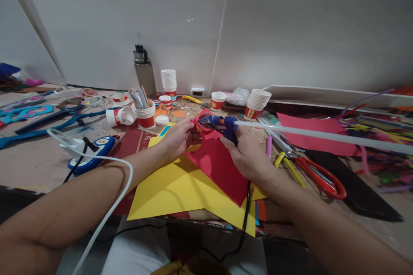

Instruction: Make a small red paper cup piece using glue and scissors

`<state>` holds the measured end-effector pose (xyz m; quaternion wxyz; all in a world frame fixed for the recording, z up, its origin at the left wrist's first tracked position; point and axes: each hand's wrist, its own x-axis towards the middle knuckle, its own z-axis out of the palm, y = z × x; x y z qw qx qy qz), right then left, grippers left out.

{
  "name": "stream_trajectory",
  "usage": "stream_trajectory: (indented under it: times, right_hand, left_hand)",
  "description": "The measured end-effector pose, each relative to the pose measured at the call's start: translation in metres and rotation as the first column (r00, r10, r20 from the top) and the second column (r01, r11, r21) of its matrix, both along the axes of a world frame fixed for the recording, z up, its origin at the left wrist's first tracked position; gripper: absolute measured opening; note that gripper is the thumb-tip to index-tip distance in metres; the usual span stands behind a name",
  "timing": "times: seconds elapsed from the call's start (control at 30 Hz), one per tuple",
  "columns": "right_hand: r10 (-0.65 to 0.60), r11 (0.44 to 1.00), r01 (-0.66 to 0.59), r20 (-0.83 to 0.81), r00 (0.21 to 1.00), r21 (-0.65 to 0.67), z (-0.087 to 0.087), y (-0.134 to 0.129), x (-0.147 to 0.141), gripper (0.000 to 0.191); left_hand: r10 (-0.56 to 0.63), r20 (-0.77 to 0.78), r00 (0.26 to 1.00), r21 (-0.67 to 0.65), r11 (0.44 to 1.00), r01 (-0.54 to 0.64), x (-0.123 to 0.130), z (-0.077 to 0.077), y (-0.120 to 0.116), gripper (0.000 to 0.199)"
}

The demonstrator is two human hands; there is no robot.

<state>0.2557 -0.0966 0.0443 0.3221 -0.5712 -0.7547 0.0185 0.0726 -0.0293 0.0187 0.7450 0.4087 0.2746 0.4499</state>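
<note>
My right hand (247,148) is wrapped round the handle of a blue glue gun (230,128). A long, whitish glue stick (309,132) juts from its back end towards the right. The gun's front lies against a small, round-edged red paper piece (199,127), pinched by my left hand (180,137); its exact shape is partly hidden. Beneath both hands lies a sheet of red paper (222,165), on top of yellow paper sheets (161,193). A black cord (247,210) hangs down from the gun over the table edge.
Red-handled scissors (319,178) and yellow-handled pliers (288,167) lie right of my right hand. Behind stand a cup of pencils (144,117), stacked paper cups (257,103) and a bottle (144,73). A white cable (127,180) crosses my left forearm.
</note>
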Motion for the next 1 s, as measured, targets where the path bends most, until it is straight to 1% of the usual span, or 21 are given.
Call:
stream_trajectory:
  times: [0.1, 0.2, 0.3, 0.4, 0.57, 0.67, 0.77, 0.87, 0.93, 1.0]
  right_hand:
    - [0.015, 1.000, -0.015, 0.007, 1.000, -0.014, 0.001, 0.000, 0.002, 0.026]
    - [0.032, 0.998, -0.032, -0.004, 0.999, -0.057, 0.003, 0.000, 0.005, 0.031]
    - [0.060, 0.994, -0.063, -0.046, 0.997, -0.086, 0.003, 0.002, 0.007, 0.034]
    - [0.076, 0.994, -0.083, -0.089, 0.993, -0.075, 0.002, 0.005, 0.009, 0.036]
    - [0.011, 1.000, -0.013, -0.097, 0.995, -0.016, 0.002, 0.009, 0.012, 0.035]
    - [-0.046, 0.999, 0.045, -0.114, 0.992, -0.010, 0.004, 0.010, 0.013, 0.035]
    - [-0.086, 0.996, 0.085, -0.116, 0.990, -0.015, 0.005, 0.009, 0.014, 0.035]
    - [-0.093, 0.995, 0.095, -0.088, 0.992, 0.016, 0.005, 0.007, 0.013, 0.037]
    - [-0.087, 0.995, 0.090, -0.076, 0.993, 0.048, 0.005, 0.005, 0.012, 0.036]
    - [-0.076, 0.994, 0.082, -0.074, 0.994, 0.072, 0.005, 0.003, 0.011, 0.033]
  left_hand:
    - [0.005, 0.007, 1.000, -0.003, 1.000, -0.004, -0.002, 0.001, 0.003, 0.010]
    - [0.011, -0.006, 1.000, 0.005, 1.000, -0.011, -0.005, 0.003, 0.005, 0.010]
    - [0.018, -0.012, 1.000, 0.013, 1.000, -0.018, -0.005, 0.002, 0.005, 0.011]
    - [0.003, -0.021, 1.000, 0.014, 1.000, -0.002, -0.004, 0.001, 0.004, 0.015]
    - [-0.041, -0.016, 0.999, 0.031, 0.999, 0.042, 0.000, 0.000, 0.000, 0.016]
    - [-0.038, -0.005, 0.999, 0.041, 0.998, 0.038, 0.001, 0.001, -0.003, 0.020]
    - [0.002, 0.010, 1.000, 0.056, 0.998, -0.002, 0.001, 0.001, -0.002, 0.021]
    - [0.091, 0.030, 0.995, 0.079, 0.993, -0.093, 0.000, 0.002, 0.001, 0.017]
    - [0.159, 0.059, 0.986, 0.105, 0.981, -0.165, -0.001, 0.003, 0.003, 0.021]
    - [0.182, 0.101, 0.978, 0.123, 0.973, -0.194, -0.001, 0.005, 0.003, 0.027]
